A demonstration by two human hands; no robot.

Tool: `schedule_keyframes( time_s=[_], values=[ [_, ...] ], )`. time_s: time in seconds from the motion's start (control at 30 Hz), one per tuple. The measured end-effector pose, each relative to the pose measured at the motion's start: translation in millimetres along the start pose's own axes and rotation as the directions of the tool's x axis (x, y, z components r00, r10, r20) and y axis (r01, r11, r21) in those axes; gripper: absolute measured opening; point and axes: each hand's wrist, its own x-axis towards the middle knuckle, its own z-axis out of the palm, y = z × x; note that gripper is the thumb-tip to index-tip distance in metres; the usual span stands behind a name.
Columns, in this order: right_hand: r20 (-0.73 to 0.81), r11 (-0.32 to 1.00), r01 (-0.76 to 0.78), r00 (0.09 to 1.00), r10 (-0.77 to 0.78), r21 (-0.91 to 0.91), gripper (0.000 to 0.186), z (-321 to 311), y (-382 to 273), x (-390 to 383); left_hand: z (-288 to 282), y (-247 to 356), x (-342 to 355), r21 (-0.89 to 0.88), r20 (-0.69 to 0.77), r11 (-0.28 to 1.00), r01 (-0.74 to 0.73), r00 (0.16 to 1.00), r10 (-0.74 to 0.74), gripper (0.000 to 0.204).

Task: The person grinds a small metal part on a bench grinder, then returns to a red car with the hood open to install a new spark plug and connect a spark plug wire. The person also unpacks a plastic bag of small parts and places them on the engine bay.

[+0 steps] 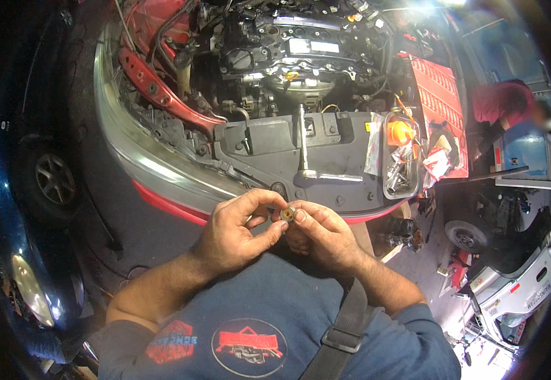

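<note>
Close to my chest, both hands meet around a small round metal part (288,214) with a yellowish-brown middle; its exact kind is too small to make out. My left hand (240,225) pinches it from one side with thumb and forefinger. From the other side, my right hand (326,233) grips it with the thumb and bent fingers, partly hiding it. Beyond my hands, a ratchet (332,177) lies on the black plastic cover (256,155) of the open car front. A long extension bar (303,139) runs from it toward the engine (288,47).
Right of the ratchet sits a metal tray (386,183) with small tools and an orange cup-like piece (401,133). A red slotted panel (437,95) lies behind it. A dark blue car (9,202) stands at left. Another person (506,104) is at far right.
</note>
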Motion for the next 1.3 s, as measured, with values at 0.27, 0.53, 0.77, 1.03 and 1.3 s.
schedule_keyframes(
  time_s=[0.27,0.53,0.77,1.03,1.3],
  values=[
    [-0.026,0.987,-0.015,1.000,0.011,-0.159,0.030,4,-1,-1,-11,7,5,0.276,0.159,0.950,-0.147,0.982,0.106,0.031],
    [-0.009,0.978,-0.068,0.998,0.067,-0.196,0.030,0,0,-3,-18,2,17,0.477,0.400,0.727,-0.495,0.858,0.322,0.032],
    [-0.037,0.990,-0.043,0.999,0.038,-0.132,0.029,0,1,-6,-11,-10,18,0.454,0.446,0.754,-0.475,0.854,0.270,0.033],
    [-0.029,0.997,-0.013,1.000,0.011,-0.079,0.028,0,3,-8,-6,-8,15,0.403,0.379,0.816,-0.414,0.887,0.263,0.032],
    [-0.071,0.977,-0.030,0.997,0.015,-0.212,0.025,2,2,-8,-4,-13,16,0.357,0.390,0.838,-0.413,0.881,0.268,0.034]
  ],
)
